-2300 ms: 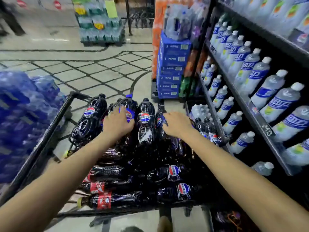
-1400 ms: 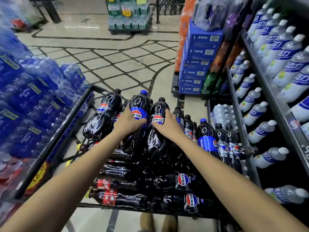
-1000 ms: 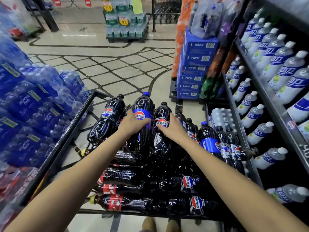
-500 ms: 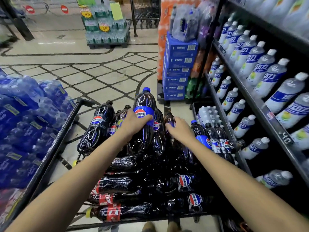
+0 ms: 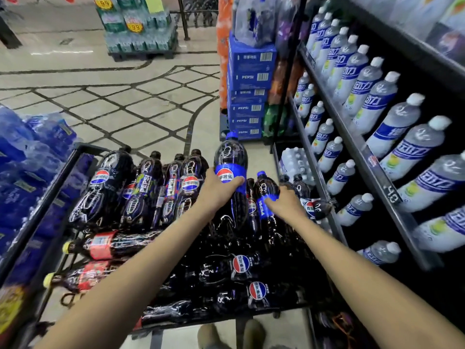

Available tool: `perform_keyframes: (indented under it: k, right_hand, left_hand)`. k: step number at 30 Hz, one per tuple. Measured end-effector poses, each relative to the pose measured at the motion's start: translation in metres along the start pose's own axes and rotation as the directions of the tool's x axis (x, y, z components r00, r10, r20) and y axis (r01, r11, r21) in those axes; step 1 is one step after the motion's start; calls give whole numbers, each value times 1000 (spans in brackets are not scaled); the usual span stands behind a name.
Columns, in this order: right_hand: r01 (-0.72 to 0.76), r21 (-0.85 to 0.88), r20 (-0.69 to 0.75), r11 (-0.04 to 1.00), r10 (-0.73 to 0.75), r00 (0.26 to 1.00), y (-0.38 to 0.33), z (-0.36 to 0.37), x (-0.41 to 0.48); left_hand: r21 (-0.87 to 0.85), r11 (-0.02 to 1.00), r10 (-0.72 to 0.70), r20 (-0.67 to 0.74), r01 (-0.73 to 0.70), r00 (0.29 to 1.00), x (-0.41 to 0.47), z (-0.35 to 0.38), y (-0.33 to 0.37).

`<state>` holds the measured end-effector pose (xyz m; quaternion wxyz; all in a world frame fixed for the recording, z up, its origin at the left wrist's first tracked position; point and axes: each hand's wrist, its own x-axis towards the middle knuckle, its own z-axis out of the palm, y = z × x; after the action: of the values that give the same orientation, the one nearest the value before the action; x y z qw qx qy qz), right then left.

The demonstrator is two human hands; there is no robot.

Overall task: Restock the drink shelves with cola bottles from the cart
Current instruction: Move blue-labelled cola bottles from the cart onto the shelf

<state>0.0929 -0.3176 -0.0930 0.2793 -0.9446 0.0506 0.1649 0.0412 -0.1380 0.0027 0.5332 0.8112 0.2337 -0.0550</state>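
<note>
Head view, fingers (image 5: 236, 181) of the left hand (image 5: 216, 195): clamped round the blue label of the large cola bottle (image 5: 230, 157), thumb across the front, the rest wrapped behind it (out of sight).
Grip height: mid-body, taken from the bottle's left side.
Large bottle's axis: near upright, blue cap up and away from the person. Its lower end is lost among the dark bottles on the cart (image 5: 63, 177).
Fingers (image 5: 270, 202) of the right hand (image 5: 285, 206): touching the blue label of the small cola bottle (image 5: 266, 190); I cannot tell whether they close round it.
Small bottle: near upright at the cart's right side, cap up, just beside the large one.
Right hand's place: just right of the small bottle, between it and the shelf edge.
Cart load: more cola bottles (image 5: 241, 265) lying flat nearer the person, others standing to the left.
Drink shelves (image 5: 357, 147): to the right of both hands, their visible tiers filled with white-capped bottles (image 5: 392, 127).
Turning relation: the shelves lie rightward, so the right hand is the nearer one. The large bottle in the left hand probably has to swing across the small bottle (and the right forearm) to get there, and cap-up suits standing it.
</note>
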Motion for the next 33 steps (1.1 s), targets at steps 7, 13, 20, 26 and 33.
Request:
perform_keyframes:
  k: [7,13,20,26,33]
  right_hand:
    - [-27,39,74,999,24,997,26,26,13]
    - [-75,-25,24,997,76,997,21,42,17]
    - [-124,18,-39,992,124,991,16,46,16]
    - [-117,40,-47,992,119,992,17,45,17]
    - [-86,96,-65,992,92,994,20,44,14]
  left_hand:
    - [12,999,-50,-16,50,999,0,31,-14]
    - [30,997,-75,-37,76,996,0,35,-27]
    - [8,998,-66,-55,67,996,-2,34,-28]
    - [20,998,-57,-49,58,997,-1,34,-31]
    - [20,998,-53,-36,54,998,3,33,-35]
